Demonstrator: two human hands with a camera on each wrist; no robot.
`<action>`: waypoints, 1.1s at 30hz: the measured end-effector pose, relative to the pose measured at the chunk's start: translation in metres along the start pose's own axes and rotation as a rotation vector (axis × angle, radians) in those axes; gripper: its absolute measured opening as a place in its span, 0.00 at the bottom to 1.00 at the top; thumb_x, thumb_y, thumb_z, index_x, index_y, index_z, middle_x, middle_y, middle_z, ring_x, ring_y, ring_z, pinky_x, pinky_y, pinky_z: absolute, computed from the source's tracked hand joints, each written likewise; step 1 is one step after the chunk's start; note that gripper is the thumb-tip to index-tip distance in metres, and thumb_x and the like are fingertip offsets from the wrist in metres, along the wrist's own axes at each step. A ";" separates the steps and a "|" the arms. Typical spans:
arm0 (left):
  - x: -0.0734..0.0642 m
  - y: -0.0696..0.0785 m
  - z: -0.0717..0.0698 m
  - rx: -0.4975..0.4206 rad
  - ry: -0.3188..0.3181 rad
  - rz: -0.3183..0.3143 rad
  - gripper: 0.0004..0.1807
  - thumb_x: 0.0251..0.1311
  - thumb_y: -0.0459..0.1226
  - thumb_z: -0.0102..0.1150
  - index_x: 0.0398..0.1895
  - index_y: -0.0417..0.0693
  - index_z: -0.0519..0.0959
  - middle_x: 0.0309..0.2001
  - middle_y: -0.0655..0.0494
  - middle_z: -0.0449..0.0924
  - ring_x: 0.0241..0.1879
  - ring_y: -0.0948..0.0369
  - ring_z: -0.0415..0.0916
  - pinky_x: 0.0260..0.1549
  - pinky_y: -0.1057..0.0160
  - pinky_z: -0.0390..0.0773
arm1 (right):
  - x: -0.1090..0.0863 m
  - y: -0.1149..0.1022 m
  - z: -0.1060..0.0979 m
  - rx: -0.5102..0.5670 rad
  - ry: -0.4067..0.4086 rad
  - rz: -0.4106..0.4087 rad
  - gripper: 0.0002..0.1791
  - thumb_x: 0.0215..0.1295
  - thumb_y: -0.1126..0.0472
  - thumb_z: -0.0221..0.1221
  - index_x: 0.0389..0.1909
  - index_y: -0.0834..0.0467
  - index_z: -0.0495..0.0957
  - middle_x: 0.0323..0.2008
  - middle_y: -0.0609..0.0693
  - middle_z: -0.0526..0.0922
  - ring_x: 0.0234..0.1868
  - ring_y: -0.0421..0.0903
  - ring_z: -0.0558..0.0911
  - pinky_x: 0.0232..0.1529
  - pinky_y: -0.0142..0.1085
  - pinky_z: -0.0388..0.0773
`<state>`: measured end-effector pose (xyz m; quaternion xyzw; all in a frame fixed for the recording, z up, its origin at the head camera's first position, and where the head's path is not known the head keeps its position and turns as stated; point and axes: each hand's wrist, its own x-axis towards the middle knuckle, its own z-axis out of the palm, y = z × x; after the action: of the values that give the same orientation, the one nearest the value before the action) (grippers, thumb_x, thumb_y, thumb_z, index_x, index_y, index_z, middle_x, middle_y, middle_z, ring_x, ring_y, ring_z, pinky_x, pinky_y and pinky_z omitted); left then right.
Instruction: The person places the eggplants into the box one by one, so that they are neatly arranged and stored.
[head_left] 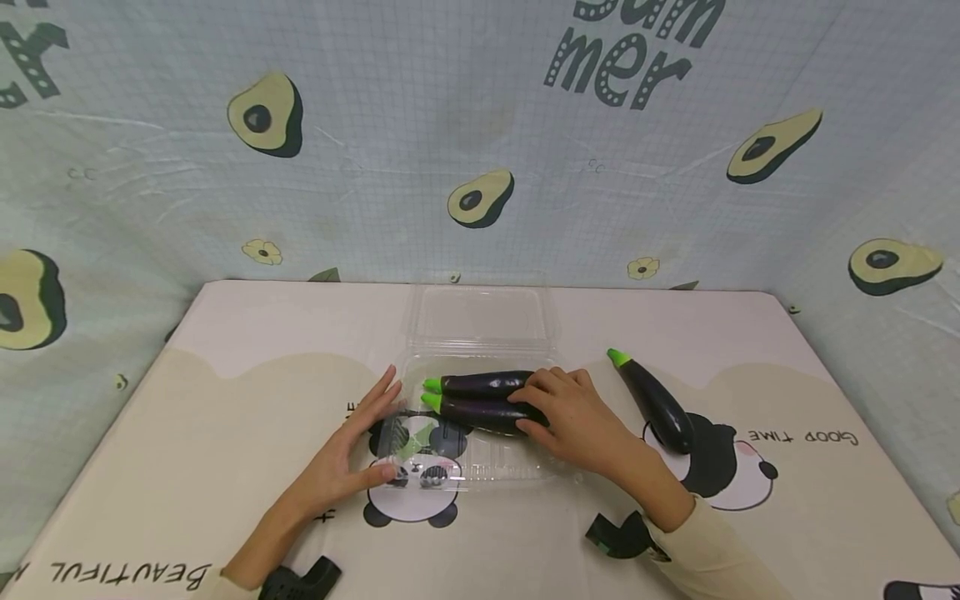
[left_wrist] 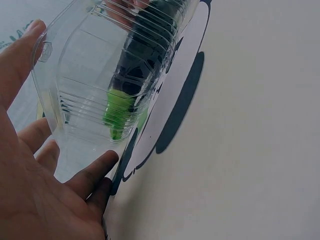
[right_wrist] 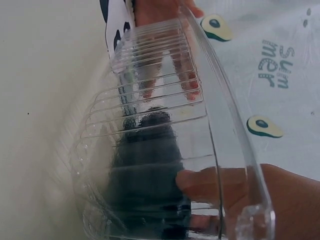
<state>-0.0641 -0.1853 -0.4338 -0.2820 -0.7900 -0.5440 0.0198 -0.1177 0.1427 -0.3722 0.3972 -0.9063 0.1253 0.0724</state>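
A clear plastic clamshell container [head_left: 517, 472] stands with its lid [head_left: 482, 318] folded back, away from me. Inside, two dark purple eggplants with bright green stem ends lie side by side: a far eggplant [head_left: 480, 384] and a near eggplant [head_left: 480, 412], stems to the left. My right hand [head_left: 573, 421] grips the right end of the near eggplant, thumb on its near side and fingers over the top. At the container's left wall, my left hand [head_left: 341, 467] spreads its fingers along the edge. Through the clear wall, the left wrist view shows a green stem [left_wrist: 118, 112].
A third eggplant [head_left: 654, 404] lies on the table right of the container, stem pointing away. The pale tablecloth [head_left: 247, 433] carries printed pandas and lettering. Behind the table hangs a curtain [head_left: 390, 208] with avocado prints.
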 end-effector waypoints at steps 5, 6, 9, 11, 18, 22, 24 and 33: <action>0.000 0.001 -0.001 0.008 0.002 0.003 0.48 0.47 0.33 0.65 0.73 0.40 0.53 0.76 0.50 0.38 0.65 0.47 0.63 0.65 0.68 0.43 | 0.000 0.000 -0.002 0.000 0.001 -0.001 0.15 0.61 0.53 0.64 0.48 0.50 0.81 0.42 0.45 0.76 0.43 0.43 0.74 0.42 0.42 0.63; 0.001 0.001 -0.001 0.008 0.002 0.003 0.48 0.47 0.33 0.65 0.73 0.40 0.53 0.76 0.50 0.38 0.65 0.47 0.63 0.65 0.68 0.43 | 0.000 0.000 -0.002 0.000 0.002 -0.001 0.15 0.61 0.53 0.64 0.48 0.51 0.81 0.42 0.45 0.76 0.43 0.43 0.74 0.42 0.42 0.63; 0.002 0.002 -0.001 0.009 0.002 0.004 0.48 0.47 0.33 0.65 0.73 0.40 0.53 0.76 0.51 0.38 0.65 0.47 0.63 0.65 0.67 0.43 | 0.001 0.000 -0.003 0.002 0.002 0.001 0.15 0.61 0.53 0.64 0.48 0.51 0.81 0.42 0.45 0.76 0.43 0.43 0.74 0.42 0.42 0.64; 0.002 0.002 -0.001 0.008 0.001 0.004 0.48 0.47 0.33 0.65 0.74 0.40 0.53 0.76 0.51 0.38 0.65 0.47 0.63 0.66 0.66 0.43 | 0.001 -0.001 -0.003 0.003 0.000 0.002 0.15 0.61 0.53 0.64 0.49 0.51 0.81 0.42 0.45 0.76 0.43 0.43 0.74 0.42 0.42 0.64; 0.002 0.002 -0.001 0.008 0.000 -0.003 0.48 0.48 0.34 0.66 0.74 0.41 0.53 0.76 0.52 0.38 0.66 0.48 0.63 0.66 0.60 0.43 | 0.001 -0.001 -0.004 0.012 -0.008 0.012 0.15 0.61 0.53 0.64 0.49 0.51 0.81 0.42 0.45 0.76 0.44 0.43 0.74 0.42 0.41 0.63; 0.002 0.001 0.000 -0.002 -0.002 0.002 0.48 0.48 0.35 0.66 0.74 0.40 0.53 0.76 0.52 0.38 0.65 0.47 0.63 0.66 0.64 0.43 | 0.001 -0.002 -0.006 0.022 -0.001 0.017 0.15 0.61 0.53 0.64 0.49 0.51 0.81 0.42 0.45 0.76 0.44 0.43 0.74 0.41 0.40 0.63; 0.002 0.000 0.000 -0.007 -0.004 0.007 0.48 0.48 0.34 0.66 0.74 0.40 0.53 0.76 0.51 0.38 0.65 0.46 0.63 0.66 0.66 0.43 | 0.000 -0.002 -0.007 0.029 0.008 0.017 0.15 0.61 0.54 0.65 0.49 0.51 0.81 0.42 0.45 0.76 0.45 0.44 0.74 0.41 0.41 0.63; 0.000 0.000 0.000 -0.005 -0.002 -0.012 0.49 0.48 0.35 0.66 0.74 0.41 0.53 0.76 0.53 0.38 0.66 0.47 0.62 0.63 0.39 0.43 | -0.004 -0.002 -0.013 0.077 0.047 -0.004 0.16 0.60 0.56 0.65 0.50 0.53 0.80 0.44 0.47 0.76 0.46 0.45 0.75 0.42 0.41 0.72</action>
<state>-0.0641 -0.1849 -0.4340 -0.2779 -0.7903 -0.5458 0.0152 -0.1132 0.1479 -0.3600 0.3983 -0.8981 0.1692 0.0784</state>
